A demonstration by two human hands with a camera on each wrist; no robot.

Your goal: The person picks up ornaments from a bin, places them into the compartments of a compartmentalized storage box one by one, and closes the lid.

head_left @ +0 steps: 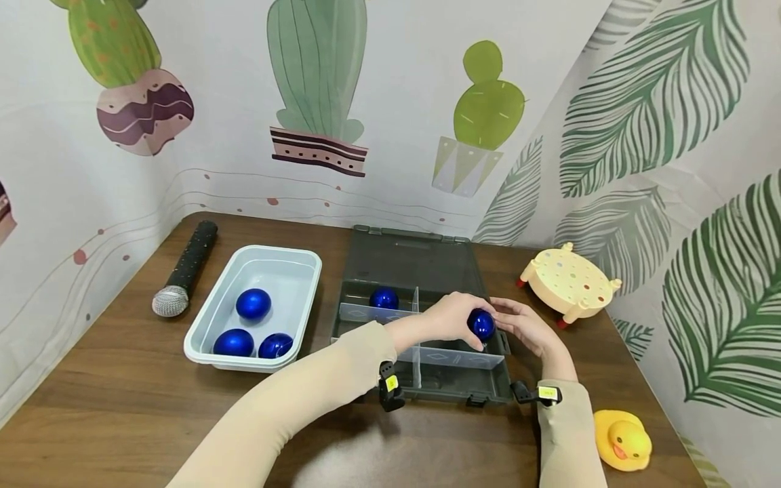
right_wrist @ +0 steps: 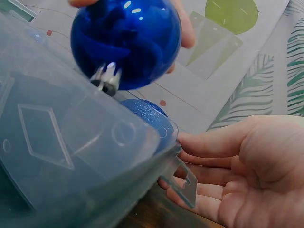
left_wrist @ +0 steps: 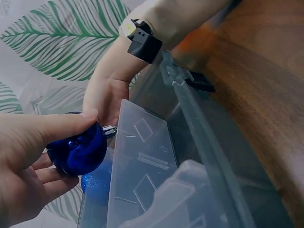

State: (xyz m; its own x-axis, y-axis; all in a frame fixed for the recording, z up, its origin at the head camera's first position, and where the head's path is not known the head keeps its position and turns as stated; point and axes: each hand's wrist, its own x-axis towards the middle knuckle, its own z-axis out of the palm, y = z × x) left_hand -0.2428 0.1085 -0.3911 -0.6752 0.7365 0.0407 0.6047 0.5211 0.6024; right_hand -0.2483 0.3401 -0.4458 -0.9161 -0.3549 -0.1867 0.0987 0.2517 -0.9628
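My left hand [head_left: 448, 317] pinches a shiny blue Christmas ball [head_left: 481, 324] between thumb and fingers, over the right part of a dark clear divided box [head_left: 457, 381]. In the left wrist view the ball's silver cap [left_wrist: 109, 131] points toward a clear divider [left_wrist: 142, 142]. Beneath the held ball, a glittery blue ball [right_wrist: 148, 111] sits behind the divider. Another blue ball [head_left: 384, 298] lies in the back left compartment. My right hand [head_left: 531, 329] is at the box's right side, its extended fingers beside the wall and a clip [right_wrist: 183, 183].
Left of the box, a white tray [head_left: 191, 332] holds three blue balls. A black microphone [head_left: 186, 271] lies farther left. At the right are an upturned cream stool-like toy [head_left: 569, 281] and a yellow rubber duck [head_left: 622, 439]. The box's lid [head_left: 415, 261] leans open toward the wall.
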